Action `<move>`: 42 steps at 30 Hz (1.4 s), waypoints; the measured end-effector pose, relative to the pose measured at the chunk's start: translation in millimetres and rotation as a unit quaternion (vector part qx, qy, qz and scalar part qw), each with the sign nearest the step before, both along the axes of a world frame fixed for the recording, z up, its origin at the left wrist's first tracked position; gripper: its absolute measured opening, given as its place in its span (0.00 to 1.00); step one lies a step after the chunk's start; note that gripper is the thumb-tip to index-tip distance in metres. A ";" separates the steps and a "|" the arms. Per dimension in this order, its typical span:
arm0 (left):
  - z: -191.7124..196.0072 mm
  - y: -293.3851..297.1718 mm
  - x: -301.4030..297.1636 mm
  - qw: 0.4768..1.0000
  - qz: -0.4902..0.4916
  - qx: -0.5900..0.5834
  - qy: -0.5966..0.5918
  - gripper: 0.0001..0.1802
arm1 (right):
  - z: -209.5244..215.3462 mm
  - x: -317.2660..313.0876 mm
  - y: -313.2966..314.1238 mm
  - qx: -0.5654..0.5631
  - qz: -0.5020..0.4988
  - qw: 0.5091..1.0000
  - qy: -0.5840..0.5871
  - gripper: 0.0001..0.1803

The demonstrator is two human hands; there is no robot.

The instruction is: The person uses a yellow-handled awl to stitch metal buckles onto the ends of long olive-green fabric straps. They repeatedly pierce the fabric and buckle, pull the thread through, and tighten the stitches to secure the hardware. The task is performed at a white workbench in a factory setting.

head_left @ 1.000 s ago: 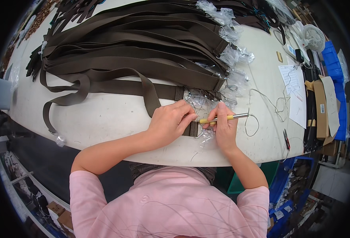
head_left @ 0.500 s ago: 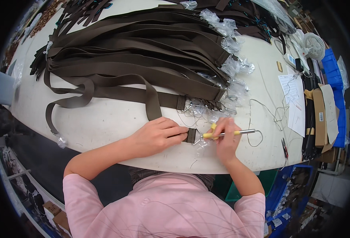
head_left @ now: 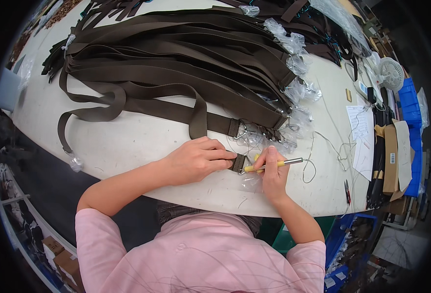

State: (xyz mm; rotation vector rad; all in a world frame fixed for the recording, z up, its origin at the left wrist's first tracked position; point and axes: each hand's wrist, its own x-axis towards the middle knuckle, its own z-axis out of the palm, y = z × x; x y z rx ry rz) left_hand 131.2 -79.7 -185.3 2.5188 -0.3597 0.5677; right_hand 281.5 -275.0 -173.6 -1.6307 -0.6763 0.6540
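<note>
the brown strap end [head_left: 238, 162] with its metal buckle lies near the counter's [head_left: 142, 141] front edge, pinned under the left hand's [head_left: 196, 158] fingers. the right hand [head_left: 272, 172] grips a yellow-handled tool [head_left: 274, 164] touching it. more brown straps [head_left: 176, 63] pile toward the far edge.

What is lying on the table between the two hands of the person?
In the head view, the left hand and right hand are separated by the metal buckle end of a dark brown webbing strap, which the yellow-handled tool touches.
</note>
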 end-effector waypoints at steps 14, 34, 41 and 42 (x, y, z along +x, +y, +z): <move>-3.7 -0.8 -1.1 1.000 0.002 -0.019 -0.003 0.11 | 2.0 0.4 -0.3 -0.016 0.018 1.000 0.002 0.33; 0.5 -0.7 -2.3 1.000 -0.001 -0.009 0.008 0.07 | 1.5 0.1 0.1 0.016 0.006 1.000 0.001 0.32; 8.6 -17.6 2.7 0.986 0.066 -0.134 0.075 0.12 | -2.6 6.6 0.5 0.107 -0.032 0.989 0.102 0.33; 10.0 -23.8 3.5 0.983 0.083 -0.139 0.086 0.12 | -2.0 6.6 1.0 0.100 -0.028 0.990 0.100 0.33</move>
